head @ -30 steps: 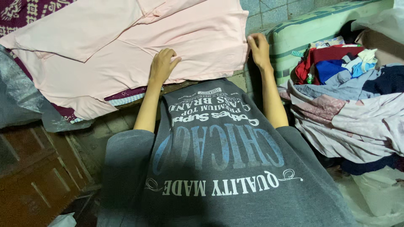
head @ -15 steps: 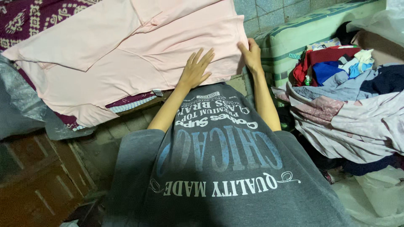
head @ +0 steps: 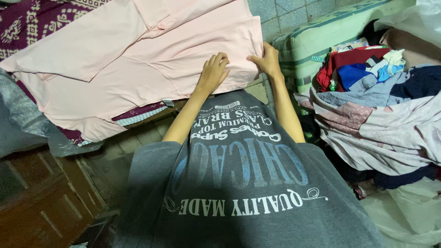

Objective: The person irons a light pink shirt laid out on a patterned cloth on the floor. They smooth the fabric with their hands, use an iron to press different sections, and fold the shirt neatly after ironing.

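A pale pink shirt (head: 138, 59) lies spread flat on a maroon patterned cloth (head: 32, 23), with one sleeve folded across its body. My left hand (head: 212, 73) rests on its lower hem near the right corner, fingers curled and pressing the fabric. My right hand (head: 264, 61) grips that bottom right corner of the shirt, with the fabric pinched under the fingers. Both forearms reach out over my grey printed T-shirt (head: 239, 174).
A heap of mixed clothes (head: 376, 101) in red, blue, navy and pale pink lies at the right against a green striped mattress edge (head: 321, 36). Clear plastic sheeting (head: 20, 119) sits at the left, brown floor tiles (head: 41, 202) below it, and a plastic bag (head: 409, 211) at lower right.
My right hand has slid left along the hem and taken the shirt's corner. My left hand moved right, flattened, then curled its fingers on the fabric. The two hands have drawn closer together.
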